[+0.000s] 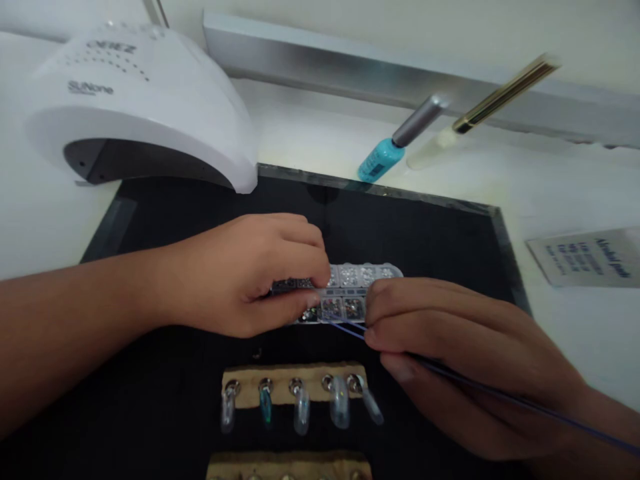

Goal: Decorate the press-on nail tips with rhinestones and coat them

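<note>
A clear compartment case [345, 291] of small rhinestones lies on the black mat [200, 373]. My left hand [270, 277] is closed on the case's left part, thumb at the front and fingers at the back. My right hand [465, 353] pinches thin blue tweezers [351, 329], whose tips reach the front row of compartments; its fingers also touch the case's right end. Nearer to me, a tan strip [250, 395] holds several nail tips on round metal mounts, one of them teal [265, 405] and the others clear.
A white nail lamp [165, 100] stands at the back left. Behind the mat are a turquoise bottle [381, 160] and a gold-capped bottle [500, 97]. An alcohol pad packet [587, 259] lies right. A second tan strip [290, 465] is at the bottom edge.
</note>
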